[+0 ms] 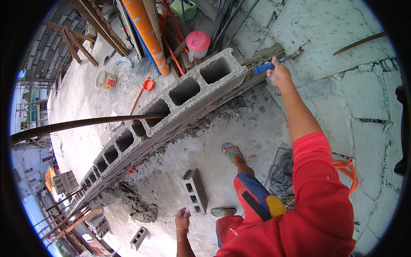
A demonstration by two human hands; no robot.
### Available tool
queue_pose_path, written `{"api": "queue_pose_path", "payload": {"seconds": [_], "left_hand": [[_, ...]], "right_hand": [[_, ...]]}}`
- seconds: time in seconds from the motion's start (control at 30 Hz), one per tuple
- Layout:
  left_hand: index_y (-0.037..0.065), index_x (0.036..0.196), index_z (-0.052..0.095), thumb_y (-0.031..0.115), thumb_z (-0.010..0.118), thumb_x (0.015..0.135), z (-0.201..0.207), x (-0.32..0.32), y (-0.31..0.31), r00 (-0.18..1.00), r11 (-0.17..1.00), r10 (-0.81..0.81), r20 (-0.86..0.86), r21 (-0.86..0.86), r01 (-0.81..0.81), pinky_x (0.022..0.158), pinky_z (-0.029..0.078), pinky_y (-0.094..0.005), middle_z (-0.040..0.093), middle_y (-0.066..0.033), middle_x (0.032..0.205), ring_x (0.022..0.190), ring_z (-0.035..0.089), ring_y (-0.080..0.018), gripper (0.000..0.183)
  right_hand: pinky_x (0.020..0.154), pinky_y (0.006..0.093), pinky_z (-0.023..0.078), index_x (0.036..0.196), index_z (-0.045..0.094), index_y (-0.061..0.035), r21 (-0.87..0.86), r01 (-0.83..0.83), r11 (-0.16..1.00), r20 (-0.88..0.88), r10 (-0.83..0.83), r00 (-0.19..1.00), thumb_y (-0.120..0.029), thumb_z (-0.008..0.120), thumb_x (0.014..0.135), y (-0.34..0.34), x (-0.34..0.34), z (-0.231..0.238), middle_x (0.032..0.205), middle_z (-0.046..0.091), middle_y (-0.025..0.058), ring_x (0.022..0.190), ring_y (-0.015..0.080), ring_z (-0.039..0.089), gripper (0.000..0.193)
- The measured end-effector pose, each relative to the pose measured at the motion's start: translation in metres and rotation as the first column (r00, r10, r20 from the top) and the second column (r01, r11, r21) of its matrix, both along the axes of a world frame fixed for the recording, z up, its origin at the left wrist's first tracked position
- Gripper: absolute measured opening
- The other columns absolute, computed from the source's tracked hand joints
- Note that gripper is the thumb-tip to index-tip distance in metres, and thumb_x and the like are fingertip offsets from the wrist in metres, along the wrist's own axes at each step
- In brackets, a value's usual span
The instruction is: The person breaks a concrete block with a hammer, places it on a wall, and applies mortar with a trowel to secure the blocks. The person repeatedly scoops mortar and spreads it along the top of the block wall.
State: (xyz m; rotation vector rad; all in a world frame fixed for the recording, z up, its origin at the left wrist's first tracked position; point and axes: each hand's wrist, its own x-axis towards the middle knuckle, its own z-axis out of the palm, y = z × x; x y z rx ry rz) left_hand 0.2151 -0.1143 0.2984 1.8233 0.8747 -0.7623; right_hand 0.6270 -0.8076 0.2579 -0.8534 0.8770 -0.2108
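My right hand [279, 73] is closed on a trowel with a blue handle [263, 67], whose mortar-smeared narrow end [294, 54] points away to the right. It is held over the far right end of a hollow block wall [195, 96], beside a strip of wet mortar [266, 55] there. A thin string passes close to the tool. My left hand [183, 218] hangs low, fingers loosely bent with nothing visible in them. Near it a loose hollow block [197, 192] lies on the floor.
A mound of wet mortar [139, 205] and another block [138, 238] lie left. A rusty bar [85, 127] rises from a wall cavity. Beyond stand an orange post [147, 36], a pink-lidded pitcher [198, 44] and a bucket [105, 79]. Coiled cord [280, 171] lies by my right side.
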Motion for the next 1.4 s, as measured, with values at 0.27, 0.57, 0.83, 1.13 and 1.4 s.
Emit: {"api": "queue_pose_path", "payload": {"seconds": [0.27,0.57,0.83,1.13,1.4], "left_hand": [[-0.004,0.126,0.060,0.017,0.069,0.095,-0.034,-0.083,0.011,0.994,0.997,0.081,-0.070,0.010,-0.081,0.083,0.053,-0.0299,0.071,-0.0102,0.101,0.090,0.065,-0.0156,0.038],[-0.006,0.128,0.058,0.017,0.064,0.097,-0.118,-0.224,0.044,0.938,0.934,0.336,-0.089,-0.097,-0.344,0.082,0.052,-0.0297,0.069,-0.0099,0.102,0.087,0.063,-0.0146,0.040],[-0.006,0.131,0.058,0.017,0.056,0.098,-0.248,-0.350,0.076,0.733,0.736,0.672,-0.108,-0.009,-0.677,0.084,0.052,-0.0311,0.068,-0.0134,0.111,0.092,0.066,-0.0180,0.041],[-0.002,0.126,0.064,0.029,0.053,0.099,-0.385,-0.385,0.074,0.972,0.854,0.136,0.190,0.475,-0.213,0.111,0.036,-0.0456,0.061,-0.0333,0.126,0.123,0.054,-0.0468,0.042],[-0.006,0.132,0.058,0.026,0.057,0.098,-0.375,-0.350,0.078,0.787,0.771,0.617,-0.022,0.219,-0.598,0.125,0.015,-0.0426,0.034,-0.0314,0.156,0.152,0.019,-0.0397,0.047]], "right_hand": [[0.051,0.0288,0.048,0.114,0.052,-0.0066,-0.112,-0.092,0.989,-0.089,0.082,0.993,-0.029,0.069,0.097,0.100,-0.102,-0.010,0.097,0.066,0.0123,0.062,0.0154,0.054,0.033],[0.039,0.0253,0.047,0.100,0.055,-0.0062,0.035,-0.839,0.544,-0.489,0.741,0.460,-0.025,0.068,0.097,0.477,-0.395,-0.096,0.080,0.063,0.0045,0.049,0.0097,0.055,0.023],[0.041,0.0276,0.047,0.101,0.056,-0.0052,0.197,-0.928,0.318,-0.649,0.752,0.120,-0.024,0.069,0.096,0.682,-0.562,-0.219,0.082,0.065,0.0059,0.049,0.0132,0.055,0.024],[0.041,0.0292,0.051,0.103,0.052,-0.0042,0.160,-0.942,0.294,-0.681,0.724,0.110,-0.025,0.072,0.094,0.740,-0.612,-0.299,0.084,0.064,0.0090,0.052,0.0158,0.060,0.030],[0.043,0.0308,0.055,0.107,0.052,-0.0025,0.195,-0.950,0.243,-0.725,0.688,0.027,-0.024,0.073,0.093,0.756,-0.621,-0.316,0.084,0.066,0.0118,0.055,0.0189,0.065,0.033]]}}
